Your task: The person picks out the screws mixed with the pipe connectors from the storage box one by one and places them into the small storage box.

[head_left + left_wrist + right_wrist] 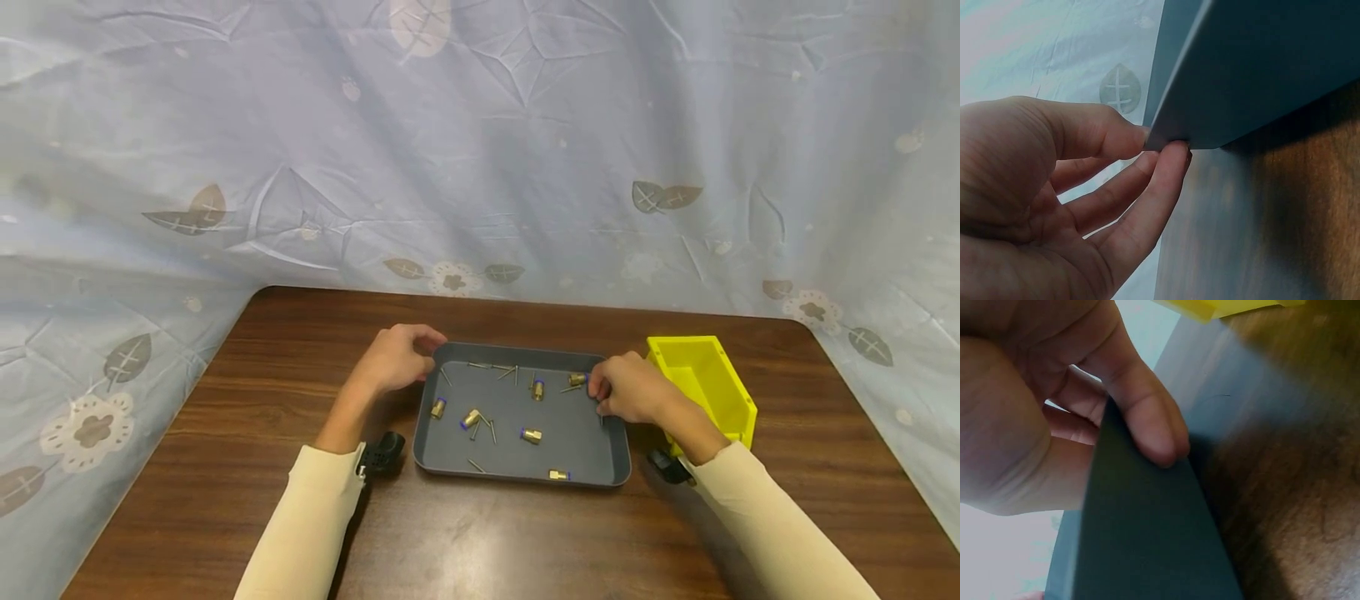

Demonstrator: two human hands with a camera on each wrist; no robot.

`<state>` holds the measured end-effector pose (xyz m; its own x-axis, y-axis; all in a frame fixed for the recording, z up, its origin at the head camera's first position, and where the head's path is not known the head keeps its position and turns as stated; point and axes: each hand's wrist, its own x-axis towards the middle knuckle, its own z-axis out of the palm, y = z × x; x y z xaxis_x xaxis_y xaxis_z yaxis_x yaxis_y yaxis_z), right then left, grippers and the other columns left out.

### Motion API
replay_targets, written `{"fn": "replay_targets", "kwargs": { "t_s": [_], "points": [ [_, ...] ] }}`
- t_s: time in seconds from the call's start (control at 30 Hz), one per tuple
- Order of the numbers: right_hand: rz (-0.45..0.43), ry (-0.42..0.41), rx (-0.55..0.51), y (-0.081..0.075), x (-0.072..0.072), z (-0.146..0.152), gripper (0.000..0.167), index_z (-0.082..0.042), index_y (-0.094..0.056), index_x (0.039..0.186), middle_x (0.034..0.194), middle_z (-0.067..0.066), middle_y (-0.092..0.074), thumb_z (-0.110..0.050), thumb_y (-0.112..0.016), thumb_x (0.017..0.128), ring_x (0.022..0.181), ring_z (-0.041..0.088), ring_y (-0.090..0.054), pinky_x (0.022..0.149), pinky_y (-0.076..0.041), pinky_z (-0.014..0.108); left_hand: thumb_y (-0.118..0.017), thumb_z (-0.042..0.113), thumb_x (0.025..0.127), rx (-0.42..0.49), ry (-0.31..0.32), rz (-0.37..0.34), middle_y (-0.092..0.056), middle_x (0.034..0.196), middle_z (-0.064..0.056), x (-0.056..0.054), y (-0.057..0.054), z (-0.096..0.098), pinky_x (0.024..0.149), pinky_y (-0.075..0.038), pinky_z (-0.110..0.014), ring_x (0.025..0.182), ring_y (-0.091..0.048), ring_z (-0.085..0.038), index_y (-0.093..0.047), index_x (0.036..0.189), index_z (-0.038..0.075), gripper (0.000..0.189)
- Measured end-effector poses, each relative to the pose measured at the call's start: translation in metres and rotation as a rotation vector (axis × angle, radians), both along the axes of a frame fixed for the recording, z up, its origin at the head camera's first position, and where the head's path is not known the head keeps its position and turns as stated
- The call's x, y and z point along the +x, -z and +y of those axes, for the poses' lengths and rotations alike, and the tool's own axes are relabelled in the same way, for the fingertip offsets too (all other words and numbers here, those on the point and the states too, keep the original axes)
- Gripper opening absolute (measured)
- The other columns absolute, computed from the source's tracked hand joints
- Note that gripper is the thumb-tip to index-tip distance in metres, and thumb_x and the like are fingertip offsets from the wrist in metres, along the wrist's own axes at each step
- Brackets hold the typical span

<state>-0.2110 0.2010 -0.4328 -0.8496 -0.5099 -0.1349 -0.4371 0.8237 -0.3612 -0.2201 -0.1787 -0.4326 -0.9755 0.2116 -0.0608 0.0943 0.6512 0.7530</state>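
Note:
A grey rectangular tray (573, 425) lies on the table, holding several brass fittings with blue collars, such as one (532, 435) near its middle, and several screws, such as one (477, 466) by the front wall. At the tray's far left corner my left hand (396, 358) pinches the wall; in the left wrist view the thumb meets the rim (1175, 81) and fingers touch the outer side. My right hand (633, 387) grips the right wall, its fingers outside and thumb inside, as the right wrist view shows along the wall (1144, 531).
A yellow open bin (738, 392) stands just right of the tray, behind my right forearm. The brown wooden table (480, 533) extends in front of the tray. A patterned pale curtain (487, 167) hangs along the table's back and sides.

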Motion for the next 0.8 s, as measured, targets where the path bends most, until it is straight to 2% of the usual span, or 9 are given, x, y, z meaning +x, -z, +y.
{"fn": "replay_targets", "kwargs": {
  "t_s": [0.3, 0.6, 0.8],
  "points": [
    [0.063, 0.038, -0.066, 0.012, 0.005, 0.003, 0.028, -0.014, -0.067, 0.087, 0.075, -0.007, -0.066, -0.015, -0.095, 0.088, 0.069, 0.013, -0.058, 0.066, -0.053, 0.032, -0.066, -0.006, 0.095, 0.004, 0.01, 0.015, -0.074, 0.128, -0.024, 0.0, 0.002, 0.002, 0.074, -0.068, -0.036, 0.082, -0.078, -0.024, -0.075, 0.134, -0.001, 0.04],
    [0.056, 0.094, -0.118, 0.018, 0.002, 0.002, 0.029, -0.012, -0.069, 0.089, 0.077, -0.006, -0.07, -0.019, -0.097, 0.086, 0.069, 0.013, -0.062, 0.064, -0.056, 0.032, -0.065, -0.006, 0.094, 0.01, 0.007, 0.029, -0.075, 0.126, -0.023, 0.001, 0.0, 0.0, 0.074, -0.068, -0.036, 0.081, -0.078, -0.024, -0.075, 0.133, -0.002, 0.04],
    [0.025, 0.078, -0.15, 0.019, -0.002, 0.004, 0.029, -0.011, -0.072, 0.091, 0.075, -0.008, -0.069, -0.02, -0.098, 0.084, 0.07, 0.012, -0.062, 0.065, -0.056, 0.031, -0.065, -0.006, 0.094, 0.013, 0.001, 0.029, -0.075, 0.125, -0.023, 0.002, -0.001, 0.0, 0.074, -0.068, -0.036, 0.082, -0.078, -0.025, -0.075, 0.132, -0.002, 0.04]
  ]
}}
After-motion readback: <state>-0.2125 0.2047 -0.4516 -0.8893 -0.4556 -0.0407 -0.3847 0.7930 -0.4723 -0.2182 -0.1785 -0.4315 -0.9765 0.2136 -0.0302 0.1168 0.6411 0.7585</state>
